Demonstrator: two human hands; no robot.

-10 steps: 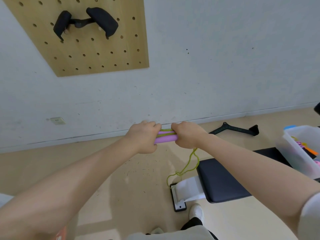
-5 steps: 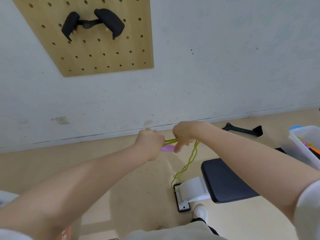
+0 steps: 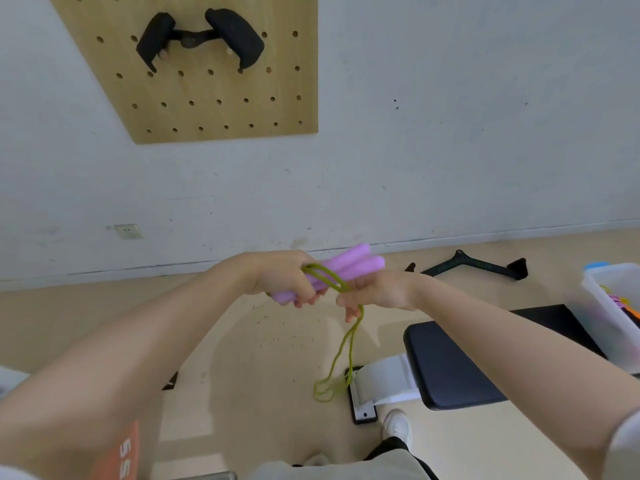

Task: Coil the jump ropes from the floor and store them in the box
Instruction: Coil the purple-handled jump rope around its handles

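A pale wall (image 3: pixel 450 150) fills the upper view, carrying a wooden pegboard (image 3: pixel 207 109) on which a black double-grip handle (image 3: pixel 201 38) hangs, kept off the floor. Below, the tan floor (image 3: pixel 242 358) holds a weight bench with a dark padded seat (image 3: pixel 460 362); the seat serves as the counter for a clear plastic box (image 3: pixel 602 306) at the right edge, set within reach, it seems, so that finished ropes can drop straight in; colourful items already lie inside, too blurred to name. A black bar attachment (image 3: pixel 478 266) lies by the wall. At centre, the left hand (image 3: pixel 280 277) is wrapped tightly around the two pink jump-rope handles (image 3: pixel 346 266), held side by side as a core to wind on. The olive-green cord (image 3: pixel 349 351) loops over the handles, then passes through the right hand (image 3: pixel 377 289), whose curled fingers pinch it, probably to keep the turns taut. The rest hangs doubled, its tail pooling on the floor beside the bench foot, so winding looks unfinished.
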